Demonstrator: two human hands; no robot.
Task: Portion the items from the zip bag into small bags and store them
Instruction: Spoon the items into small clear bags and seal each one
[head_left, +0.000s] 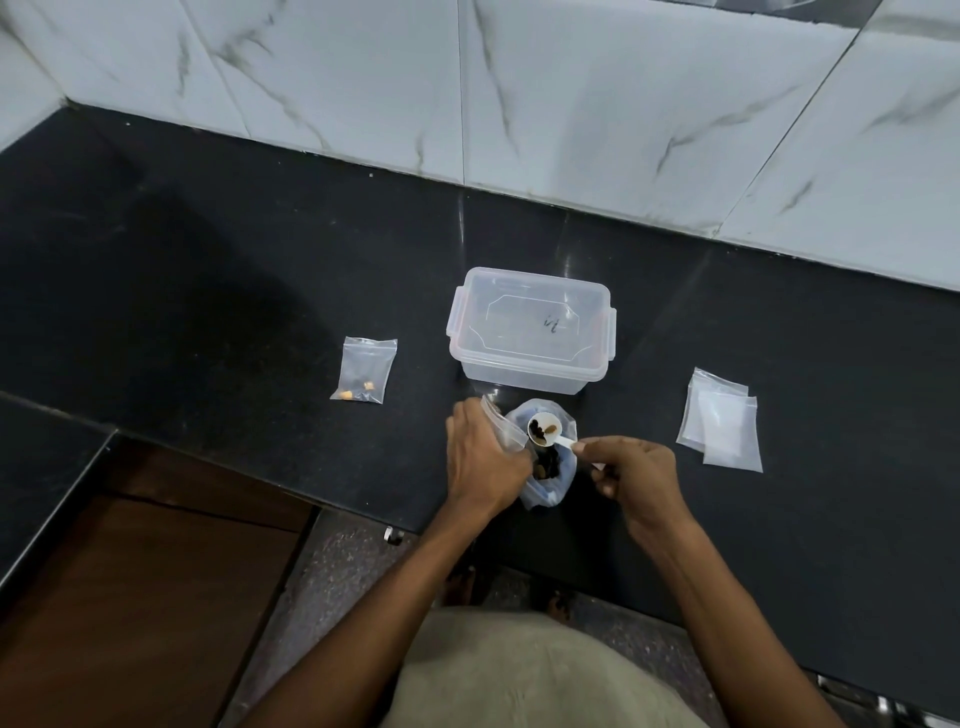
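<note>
A: Far left of the counter (208, 312)?
B: One small filled bag (364, 370), flat, some pieces inside

A: Middle?
B: Left hand (483, 457) gripped a small bag (503, 427) beside the open zip bag (545, 462). Right hand (636, 473) pinched a white scoop (543, 430), loaded, above the zip bag's mouth. Closed clear container (530, 332) just behind

A: Right?
B: Empty small bags (719, 421), stacked flat, well apart

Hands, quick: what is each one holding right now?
Left hand: grips a small clear bag.
Right hand: pinches the white scoop, loaded, over the zip bag.
</note>
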